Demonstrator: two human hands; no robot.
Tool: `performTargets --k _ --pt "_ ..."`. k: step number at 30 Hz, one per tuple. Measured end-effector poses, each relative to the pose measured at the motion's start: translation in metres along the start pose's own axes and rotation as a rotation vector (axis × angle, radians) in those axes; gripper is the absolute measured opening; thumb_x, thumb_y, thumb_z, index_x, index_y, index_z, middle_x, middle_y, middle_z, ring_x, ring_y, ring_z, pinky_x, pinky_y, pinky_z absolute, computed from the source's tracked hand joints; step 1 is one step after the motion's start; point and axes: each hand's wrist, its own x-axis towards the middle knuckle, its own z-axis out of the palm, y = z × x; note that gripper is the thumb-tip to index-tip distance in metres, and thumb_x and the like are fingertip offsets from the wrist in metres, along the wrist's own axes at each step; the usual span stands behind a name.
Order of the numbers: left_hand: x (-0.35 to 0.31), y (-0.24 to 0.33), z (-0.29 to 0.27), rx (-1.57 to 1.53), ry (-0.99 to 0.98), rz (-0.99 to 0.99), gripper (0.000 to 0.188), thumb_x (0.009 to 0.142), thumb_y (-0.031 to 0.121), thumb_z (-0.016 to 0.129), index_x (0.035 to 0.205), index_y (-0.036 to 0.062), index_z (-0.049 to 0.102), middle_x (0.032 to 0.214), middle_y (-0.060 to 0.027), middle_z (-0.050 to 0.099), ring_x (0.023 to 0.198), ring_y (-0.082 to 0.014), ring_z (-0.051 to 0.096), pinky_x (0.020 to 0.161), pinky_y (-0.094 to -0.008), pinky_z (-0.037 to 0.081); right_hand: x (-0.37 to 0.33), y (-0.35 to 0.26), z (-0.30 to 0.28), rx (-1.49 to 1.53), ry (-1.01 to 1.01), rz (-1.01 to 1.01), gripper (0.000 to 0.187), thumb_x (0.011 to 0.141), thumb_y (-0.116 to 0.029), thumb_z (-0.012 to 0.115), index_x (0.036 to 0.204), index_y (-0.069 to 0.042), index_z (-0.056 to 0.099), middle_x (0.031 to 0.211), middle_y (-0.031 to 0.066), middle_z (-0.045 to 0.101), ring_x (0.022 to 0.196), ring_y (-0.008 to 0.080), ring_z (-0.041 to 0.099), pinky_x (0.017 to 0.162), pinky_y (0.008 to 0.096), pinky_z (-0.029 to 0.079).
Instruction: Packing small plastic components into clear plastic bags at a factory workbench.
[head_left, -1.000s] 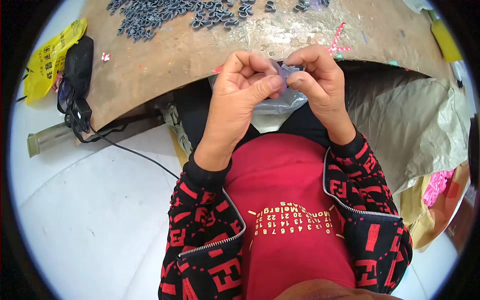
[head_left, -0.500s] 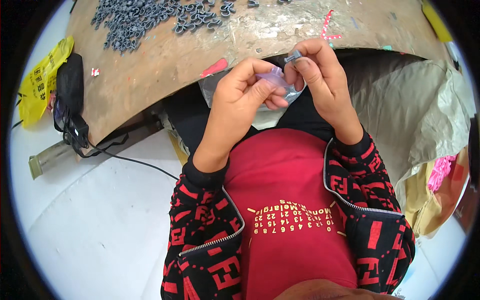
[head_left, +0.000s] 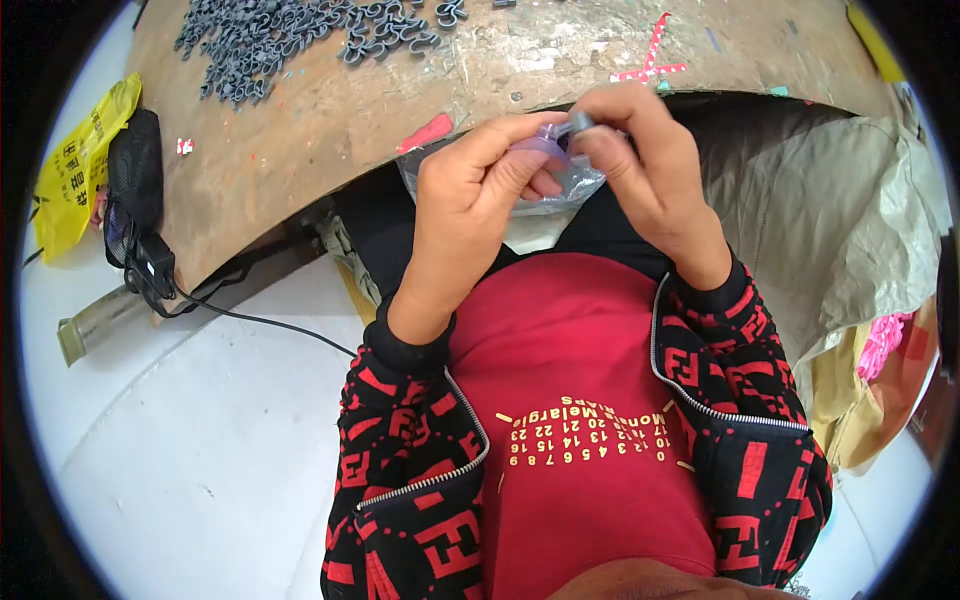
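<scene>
Between the thumb and fingers of my left hand [head_left: 475, 180] is a small translucent purple plastic piece [head_left: 540, 146]. My right hand [head_left: 645, 155] pinches a small grey plastic part [head_left: 578, 122] and holds it against the upper end of the purple piece. Both hands meet just off the near edge of the table, above my lap. My fingers hide much of both pieces, so how far one sits in the other cannot be made out. Under the hands lies a clear plastic bag [head_left: 580, 185].
A heap of grey curved plastic clips [head_left: 290, 45] covers the far left of the worn wooden table [head_left: 330, 130]. Red scraps [head_left: 428, 132] and a dotted strip [head_left: 655, 45] lie on it. At left hang a yellow bag [head_left: 85, 165] and black pouch [head_left: 135, 170]; a pale sheet [head_left: 810, 230] drapes at right.
My right hand has brought the grey part leftward onto the purple piece; before, the two were apart. My left hand has stayed nearly in place, still holding the purple piece.
</scene>
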Motion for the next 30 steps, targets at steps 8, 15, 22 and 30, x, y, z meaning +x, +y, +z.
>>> performTargets --k 8,15,22,30 --pt "0.002 0.001 -0.005 -0.246 -0.059 -0.137 0.018 0.092 0.010 0.056 0.103 -0.0031 0.062 0.084 -0.0087 0.066 0.069 -0.0098 0.061 0.064 -0.0219 0.050 -0.003 -0.005 0.003 0.375 0.019 0.194 0.015 0.095 -0.012 0.049 0.105 0.000 0.049 0.083 0.0011 0.053 0.069 0.0057 0.046 0.061 0.0186 0.038" --pt "0.003 0.001 -0.005 -0.082 -0.018 -0.079 0.015 0.089 0.006 0.058 0.100 -0.0032 0.062 0.084 -0.0075 0.066 0.066 -0.0095 0.061 0.061 -0.0212 0.049 -0.001 -0.003 0.001 0.266 -0.026 0.165 0.015 0.094 -0.009 0.051 0.106 0.000 0.050 0.084 0.0007 0.053 0.071 0.0056 0.047 0.063 0.0189 0.039" --pt "0.003 -0.003 -0.004 0.219 0.043 0.058 0.018 0.091 0.008 0.057 0.106 -0.0014 0.061 0.081 -0.0072 0.066 0.066 -0.0079 0.057 0.061 -0.0197 0.046 0.006 0.001 0.001 -0.145 0.039 -0.057 0.015 0.084 -0.006 0.062 0.097 -0.001 0.058 0.080 0.0081 0.058 0.067 0.0196 0.054 0.063 0.0281 0.043" --pt "0.003 -0.006 -0.004 -0.070 0.003 -0.108 0.015 0.092 0.013 0.057 0.096 -0.0003 0.062 0.072 -0.0019 0.061 0.058 -0.0037 0.049 0.053 -0.0177 0.040 0.008 0.021 0.005 -0.157 0.024 -0.241 0.024 0.078 0.000 0.066 0.101 0.000 0.058 0.081 0.0074 0.059 0.068 0.0215 0.052 0.062 0.0301 0.042"
